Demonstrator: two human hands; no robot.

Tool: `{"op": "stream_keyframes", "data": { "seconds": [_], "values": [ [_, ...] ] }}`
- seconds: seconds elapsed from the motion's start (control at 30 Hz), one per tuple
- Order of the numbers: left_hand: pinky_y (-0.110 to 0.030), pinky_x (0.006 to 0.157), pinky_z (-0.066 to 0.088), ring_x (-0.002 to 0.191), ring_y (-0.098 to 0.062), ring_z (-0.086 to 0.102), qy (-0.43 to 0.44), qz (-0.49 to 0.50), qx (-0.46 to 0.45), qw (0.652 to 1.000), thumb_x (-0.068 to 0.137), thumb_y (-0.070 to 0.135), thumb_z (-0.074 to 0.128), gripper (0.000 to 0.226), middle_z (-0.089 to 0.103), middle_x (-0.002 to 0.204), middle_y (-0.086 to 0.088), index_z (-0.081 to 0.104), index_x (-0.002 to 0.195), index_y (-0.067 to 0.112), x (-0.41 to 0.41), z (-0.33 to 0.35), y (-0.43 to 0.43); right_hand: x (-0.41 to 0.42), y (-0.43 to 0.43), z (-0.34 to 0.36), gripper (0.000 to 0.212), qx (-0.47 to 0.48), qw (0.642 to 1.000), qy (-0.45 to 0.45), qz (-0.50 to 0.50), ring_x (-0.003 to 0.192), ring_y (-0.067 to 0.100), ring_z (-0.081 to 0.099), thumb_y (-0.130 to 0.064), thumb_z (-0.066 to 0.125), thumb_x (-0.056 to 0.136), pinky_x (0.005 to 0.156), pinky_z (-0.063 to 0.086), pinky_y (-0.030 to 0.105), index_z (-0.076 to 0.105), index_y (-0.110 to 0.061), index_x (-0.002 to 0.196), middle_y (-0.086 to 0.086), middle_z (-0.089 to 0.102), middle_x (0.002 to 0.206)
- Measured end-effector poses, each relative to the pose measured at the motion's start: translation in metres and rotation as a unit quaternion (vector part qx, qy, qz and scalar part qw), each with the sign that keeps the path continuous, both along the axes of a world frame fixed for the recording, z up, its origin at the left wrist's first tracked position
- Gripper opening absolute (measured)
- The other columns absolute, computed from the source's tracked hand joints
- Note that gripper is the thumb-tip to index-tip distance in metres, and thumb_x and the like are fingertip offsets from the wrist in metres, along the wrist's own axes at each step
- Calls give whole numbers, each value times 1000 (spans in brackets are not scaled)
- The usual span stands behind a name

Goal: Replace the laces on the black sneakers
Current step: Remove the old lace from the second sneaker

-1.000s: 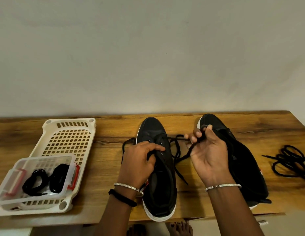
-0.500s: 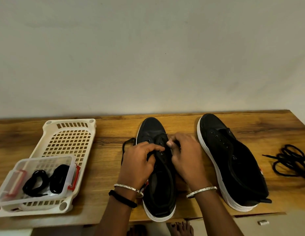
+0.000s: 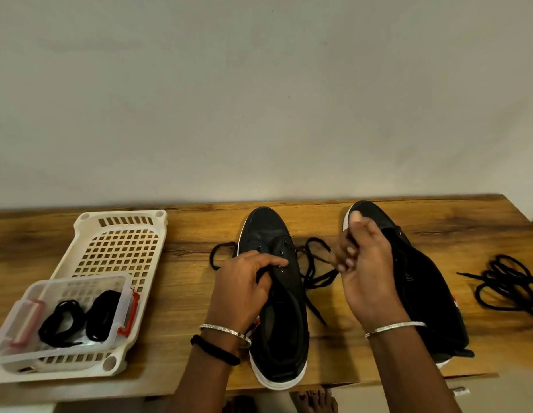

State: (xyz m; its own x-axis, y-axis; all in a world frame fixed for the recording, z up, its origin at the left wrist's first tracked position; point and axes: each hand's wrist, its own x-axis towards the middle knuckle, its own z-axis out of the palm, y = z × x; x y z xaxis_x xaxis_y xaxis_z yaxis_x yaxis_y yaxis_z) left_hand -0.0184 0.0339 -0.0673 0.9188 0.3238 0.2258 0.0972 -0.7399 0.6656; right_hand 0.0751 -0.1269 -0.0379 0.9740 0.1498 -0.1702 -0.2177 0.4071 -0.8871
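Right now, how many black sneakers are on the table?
2. The middle sneaker is gripped by the left hand. The right sneaker lies beside it, partly behind the right hand, which pinches the lace. No others show.

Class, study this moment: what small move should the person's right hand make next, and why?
Probably draw the lace to the right, out of the eyelets near the toe. The right hand pinches it, only the toe end of the laced sneaker looks threaded, and the left hand steadies that sneaker.
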Motion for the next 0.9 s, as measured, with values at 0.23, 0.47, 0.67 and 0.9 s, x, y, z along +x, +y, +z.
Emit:
{"op": "stream_keyframes", "data": {
  "seconds": [0.23,0.47,0.67,0.9],
  "values": [
    [0,65,36,68,9,55,-3,1,3,1000,80,3,72,40,62,76,22,77,101,37,0,1,0,-15,28,-32,22,-580,734,-341,99,105,21,58,-29,61,97,86,50,37,66,-18,115,1,63,109],
    [1,65,35,73,11,55,3,3,5,1000,82,5,74,39,56,74,25,77,102,39,-1,1,0,-9,22,-31,15,-473,833,-281,54,89,21,59,-14,66,94,77,48,37,67,-19,80,-11,64,82],
    [0,69,37,73,10,56,2,2,-13,1000,83,6,74,39,64,81,22,76,103,40,0,0,1,-6,16,-7,15,67,997,8,38,100,22,62,-17,56,97,96,47,35,59,-12,83,9,67,96],
    [0,69,37,74,9,56,8,4,-18,1000,83,6,74,41,63,80,22,76,103,41,1,-2,2,0,0,0,21,248,963,105,-10,54,12,48,-18,44,103,56,49,26,52,-14,85,5,57,82]
  ]
}}
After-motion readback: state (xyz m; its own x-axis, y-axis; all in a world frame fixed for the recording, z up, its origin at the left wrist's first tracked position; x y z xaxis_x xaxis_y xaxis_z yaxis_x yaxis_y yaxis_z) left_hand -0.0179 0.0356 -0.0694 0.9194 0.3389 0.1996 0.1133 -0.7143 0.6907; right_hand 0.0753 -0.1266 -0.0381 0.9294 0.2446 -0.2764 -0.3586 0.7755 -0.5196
